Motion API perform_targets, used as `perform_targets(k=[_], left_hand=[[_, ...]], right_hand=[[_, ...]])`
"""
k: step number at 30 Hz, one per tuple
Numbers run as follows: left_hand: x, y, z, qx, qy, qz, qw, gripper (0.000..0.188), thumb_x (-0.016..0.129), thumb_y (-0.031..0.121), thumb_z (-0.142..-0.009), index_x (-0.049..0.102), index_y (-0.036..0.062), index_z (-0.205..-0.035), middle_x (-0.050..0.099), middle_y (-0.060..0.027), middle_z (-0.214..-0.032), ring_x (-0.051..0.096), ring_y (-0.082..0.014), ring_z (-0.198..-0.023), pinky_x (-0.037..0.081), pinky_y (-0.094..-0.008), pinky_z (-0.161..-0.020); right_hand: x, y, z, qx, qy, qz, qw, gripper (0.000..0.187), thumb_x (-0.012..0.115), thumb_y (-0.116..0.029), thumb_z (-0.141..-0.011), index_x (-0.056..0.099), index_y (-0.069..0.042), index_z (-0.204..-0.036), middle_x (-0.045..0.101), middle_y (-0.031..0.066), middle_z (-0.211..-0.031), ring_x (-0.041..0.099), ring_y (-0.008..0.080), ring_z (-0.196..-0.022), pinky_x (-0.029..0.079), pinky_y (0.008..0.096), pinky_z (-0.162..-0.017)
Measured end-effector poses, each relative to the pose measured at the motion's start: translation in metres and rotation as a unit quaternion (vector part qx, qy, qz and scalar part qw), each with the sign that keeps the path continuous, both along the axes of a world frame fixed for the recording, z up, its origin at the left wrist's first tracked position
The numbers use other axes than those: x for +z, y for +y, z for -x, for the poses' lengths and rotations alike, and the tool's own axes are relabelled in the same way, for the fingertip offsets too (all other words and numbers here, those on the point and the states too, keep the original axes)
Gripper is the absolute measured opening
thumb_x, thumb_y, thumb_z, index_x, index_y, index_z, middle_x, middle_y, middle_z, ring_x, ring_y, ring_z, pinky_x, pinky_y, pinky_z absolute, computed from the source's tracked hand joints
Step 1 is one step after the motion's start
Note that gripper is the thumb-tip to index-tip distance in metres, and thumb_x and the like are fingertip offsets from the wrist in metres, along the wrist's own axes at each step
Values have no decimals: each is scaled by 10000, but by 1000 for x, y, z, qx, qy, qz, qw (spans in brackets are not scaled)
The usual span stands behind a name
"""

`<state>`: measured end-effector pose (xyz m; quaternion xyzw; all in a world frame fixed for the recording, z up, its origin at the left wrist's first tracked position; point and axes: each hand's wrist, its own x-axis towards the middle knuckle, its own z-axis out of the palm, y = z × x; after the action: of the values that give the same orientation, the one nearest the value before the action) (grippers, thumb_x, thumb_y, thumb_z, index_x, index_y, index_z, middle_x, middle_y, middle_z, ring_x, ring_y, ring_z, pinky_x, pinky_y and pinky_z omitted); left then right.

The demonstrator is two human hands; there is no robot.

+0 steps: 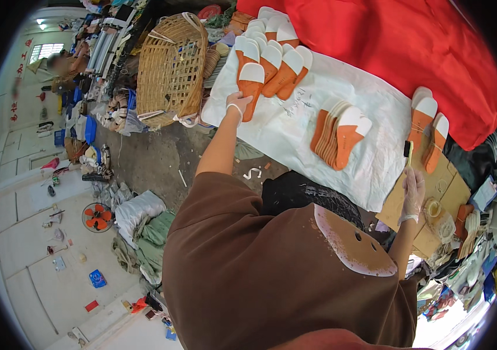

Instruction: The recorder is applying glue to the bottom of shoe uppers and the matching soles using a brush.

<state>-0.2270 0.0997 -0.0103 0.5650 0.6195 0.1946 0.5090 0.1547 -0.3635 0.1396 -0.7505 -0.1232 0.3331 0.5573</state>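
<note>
My left hand point(239, 102) is closed on the narrow end of an orange-brown shoe insole with a white tip point(251, 86), at the near left of the white sheet point(283, 125). Just beyond it lies an overlapping cluster of like insoles point(283, 73). My right hand point(414, 191), in a thin clear glove, grips a small brush point(409, 154) with a pale handle and dark bristles, bristle end pointing away from me. Between the hands a fanned stack of insoles point(340, 137) rests on the sheet. More insoles point(435, 143), some tied with string, lie beyond the brush.
Red cloth point(388, 52) covers the far side. A wicker basket point(174, 70) stands at the left. Cardboard point(446, 181) at the right bears a plastic-wrapped container point(435, 210). On the left are a fan point(97, 217), white sacks point(137, 213) and another person point(62, 64) farther off.
</note>
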Motion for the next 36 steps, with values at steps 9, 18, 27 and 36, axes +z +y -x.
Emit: perform_targets(k=[9,18,27,36], left_hand=[[-28,123,11,-41,2,26,999,252,727,104,-810,699,-10,-1033,703,-71,-947,662,-175,-808,520,-303,-766],[-33,139,-18,-126,-140,157,969,260,734,126,-804,693,-16,-1017,698,-76,-982,666,-179,-868,526,-304,-796],[-22,101,-51,-169,162,-136,963,348,827,190,-683,658,-1,-920,677,-118,-830,638,-274,-740,509,-366,-727],[8,68,-69,-44,303,-294,906,747,818,275,-665,412,65,-1255,518,-130,-1216,501,-323,-1161,419,-441,-944]], right_hand=[[4,81,70,46,-52,60,996,177,626,-224,-938,601,-57,-885,455,-59,-677,404,38,-617,310,208,-564],[15,111,95,43,-63,118,990,179,625,-220,-939,606,-47,-895,490,-54,-695,425,38,-633,336,202,-576],[24,126,113,53,-89,144,984,174,634,-198,-932,614,-27,-913,476,-69,-686,397,24,-619,317,191,-551],[4,90,95,36,-192,214,957,210,643,-236,-921,625,-30,-888,485,-56,-675,418,49,-615,352,224,-552]])
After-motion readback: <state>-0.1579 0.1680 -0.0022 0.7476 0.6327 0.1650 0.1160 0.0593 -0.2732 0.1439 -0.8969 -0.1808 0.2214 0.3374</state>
